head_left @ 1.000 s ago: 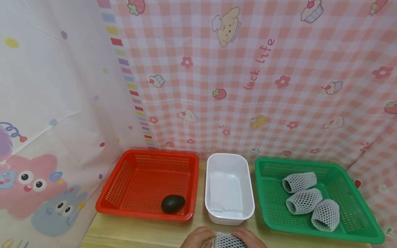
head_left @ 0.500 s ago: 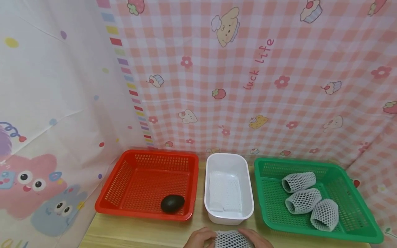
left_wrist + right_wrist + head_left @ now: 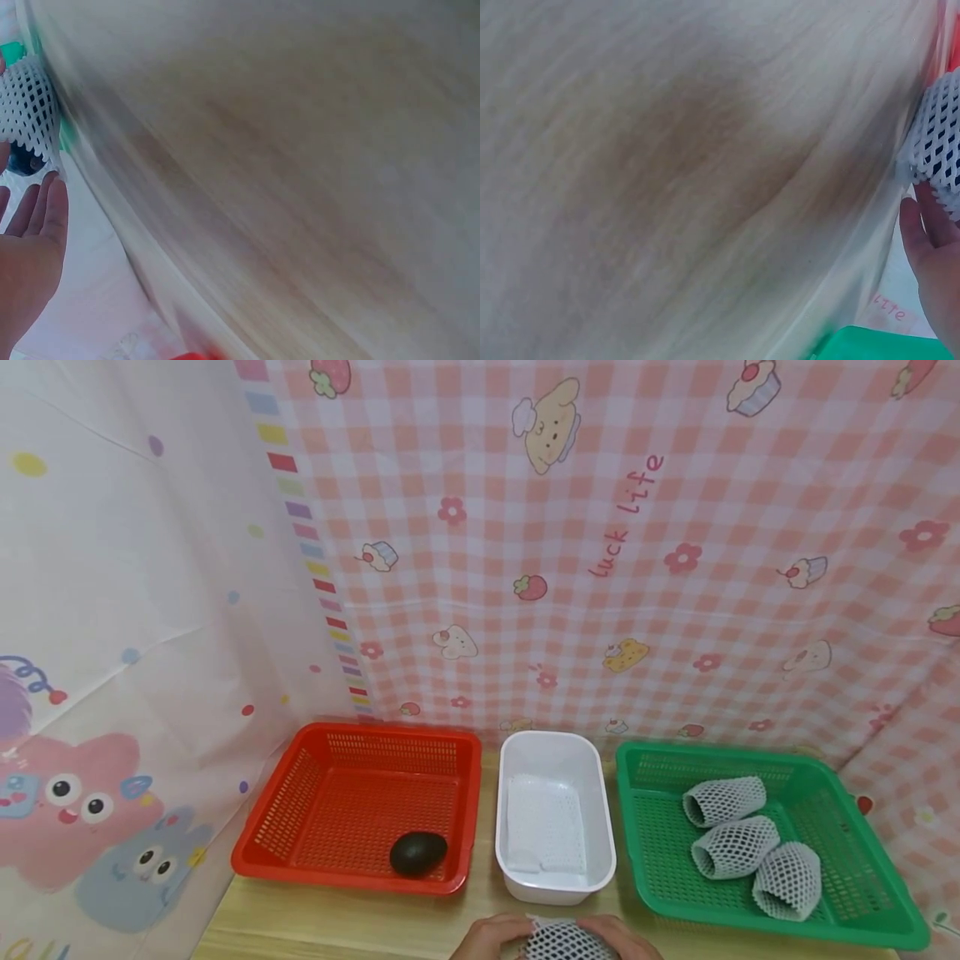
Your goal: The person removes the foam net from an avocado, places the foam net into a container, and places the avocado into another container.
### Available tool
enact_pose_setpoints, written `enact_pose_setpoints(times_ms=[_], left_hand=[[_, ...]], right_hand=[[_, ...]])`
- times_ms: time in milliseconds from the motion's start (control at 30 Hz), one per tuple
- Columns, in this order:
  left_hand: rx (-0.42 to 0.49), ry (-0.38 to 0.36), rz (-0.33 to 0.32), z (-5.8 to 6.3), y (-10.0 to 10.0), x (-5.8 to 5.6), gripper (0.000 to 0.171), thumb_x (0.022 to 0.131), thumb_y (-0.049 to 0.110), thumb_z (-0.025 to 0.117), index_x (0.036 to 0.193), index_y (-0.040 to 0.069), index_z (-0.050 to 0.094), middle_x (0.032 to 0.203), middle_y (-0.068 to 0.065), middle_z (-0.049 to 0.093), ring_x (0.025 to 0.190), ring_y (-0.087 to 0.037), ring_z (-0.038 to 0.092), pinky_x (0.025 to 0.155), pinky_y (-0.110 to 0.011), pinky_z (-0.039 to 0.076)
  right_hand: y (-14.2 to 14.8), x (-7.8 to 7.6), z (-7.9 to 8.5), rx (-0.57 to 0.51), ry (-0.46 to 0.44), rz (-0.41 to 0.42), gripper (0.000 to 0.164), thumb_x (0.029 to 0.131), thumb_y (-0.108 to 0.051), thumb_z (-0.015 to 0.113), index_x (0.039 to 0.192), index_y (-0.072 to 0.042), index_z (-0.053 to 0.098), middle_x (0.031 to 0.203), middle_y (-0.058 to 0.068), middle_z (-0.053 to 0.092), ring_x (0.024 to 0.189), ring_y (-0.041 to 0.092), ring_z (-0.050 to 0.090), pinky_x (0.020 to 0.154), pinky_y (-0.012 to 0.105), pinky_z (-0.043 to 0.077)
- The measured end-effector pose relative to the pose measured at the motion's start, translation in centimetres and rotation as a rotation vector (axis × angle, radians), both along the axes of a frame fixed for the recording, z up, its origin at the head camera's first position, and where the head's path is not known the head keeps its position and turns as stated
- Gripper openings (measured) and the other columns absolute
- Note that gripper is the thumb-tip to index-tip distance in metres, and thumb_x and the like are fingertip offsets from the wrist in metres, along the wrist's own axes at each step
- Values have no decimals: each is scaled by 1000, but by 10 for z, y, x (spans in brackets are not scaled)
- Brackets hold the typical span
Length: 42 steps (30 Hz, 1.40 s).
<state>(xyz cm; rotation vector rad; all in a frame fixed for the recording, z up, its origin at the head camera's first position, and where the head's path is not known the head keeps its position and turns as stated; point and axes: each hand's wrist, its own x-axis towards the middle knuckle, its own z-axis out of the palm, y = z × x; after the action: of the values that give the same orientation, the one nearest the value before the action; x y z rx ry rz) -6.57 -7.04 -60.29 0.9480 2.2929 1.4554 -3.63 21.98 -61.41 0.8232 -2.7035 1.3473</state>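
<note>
At the bottom edge of the head view, a white foam net sleeve [image 3: 566, 941] is held between my two hands. My left hand [image 3: 491, 937] grips its left end, fingertips at the rim. From that end, in the left wrist view, the dark rounded end of an avocado [image 3: 26, 160] shows inside the net. My right hand [image 3: 621, 938] holds the sleeve's right side; in the right wrist view its fingers [image 3: 930, 214] lie against the mesh. The lower parts of both hands and the sleeve are cut off by the frame.
A red basket [image 3: 352, 881] at left bears one bare avocado [image 3: 417, 852]. In the middle stands a white bin [image 3: 555, 893]. The green basket [image 3: 652, 893] at right contains three foam-netted pieces [image 3: 735, 847]. A wooden table [image 3: 300, 914] lies under all, with patterned cloth behind.
Both hands and the net sleeve have shifted slightly to the right. The baskets, the bin and their contents stay put.
</note>
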Motion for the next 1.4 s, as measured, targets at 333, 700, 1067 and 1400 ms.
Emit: enact_pose_setpoints(times_ms=[333,700,1067,1400], left_hand=[[14,-80,-21,0,2,-2,47,90,23,81,127,-4,71,126,-11,71,116,-9,63,102,-29,51],[5,-140,-17,-17,6,-6,52,87,24,84,133,4,70,131,-2,69,119,-7,61,104,-28,50],[-45,-22,-13,-2,12,-4,53,85,21,86,131,2,69,128,-7,70,116,-9,62,101,-30,51],[-60,-42,-20,1,17,-4,54,86,21,86,133,3,67,132,-7,68,119,-10,61,103,-31,50]], right_hand=[[3,-2,-6,-57,72,38,48,85,-23,89,127,-9,69,117,-3,70,105,8,66,85,26,56],[3,-2,-10,-125,120,49,40,83,-9,86,120,-9,73,111,-5,72,99,7,67,79,25,55],[10,-7,-12,-133,208,139,32,86,4,75,116,-6,74,105,-3,73,93,8,68,80,12,48],[6,-8,-12,-159,248,140,28,84,10,71,106,-4,76,96,-1,74,86,5,67,74,12,49]])
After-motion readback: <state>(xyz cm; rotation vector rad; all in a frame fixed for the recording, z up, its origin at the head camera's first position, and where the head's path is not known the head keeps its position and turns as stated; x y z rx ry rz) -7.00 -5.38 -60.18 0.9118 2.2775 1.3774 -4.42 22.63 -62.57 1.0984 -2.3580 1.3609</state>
